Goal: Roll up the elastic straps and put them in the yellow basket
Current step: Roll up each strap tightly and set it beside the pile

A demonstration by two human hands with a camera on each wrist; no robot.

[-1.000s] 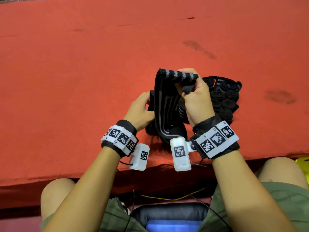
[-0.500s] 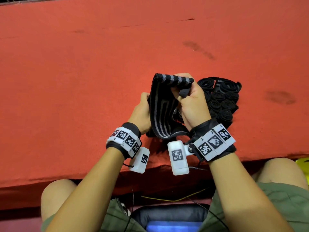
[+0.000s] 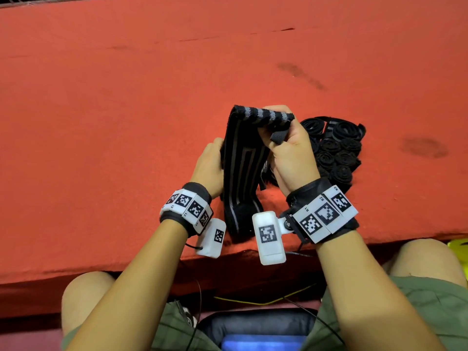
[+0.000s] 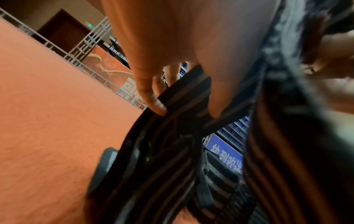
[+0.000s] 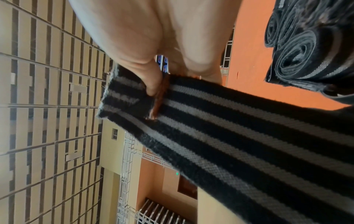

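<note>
Strap (image 3: 243, 160): black with grey stripes, held up over the near edge of the red table (image 3: 126, 110), tail end resting on it. Right hand (image 3: 291, 153) pinches the top end, thumb on the fabric. Left hand (image 3: 209, 164) grips the strap's left side, fingers curled round it. Rolled straps (image 3: 334, 150) piled just right of the right hand. Wrist tags read R1, R2. Yellow basket (image 3: 459, 247) only a sliver beyond the table's near right edge. Far half of table bare cloth; railing, blue banner behind.
</note>
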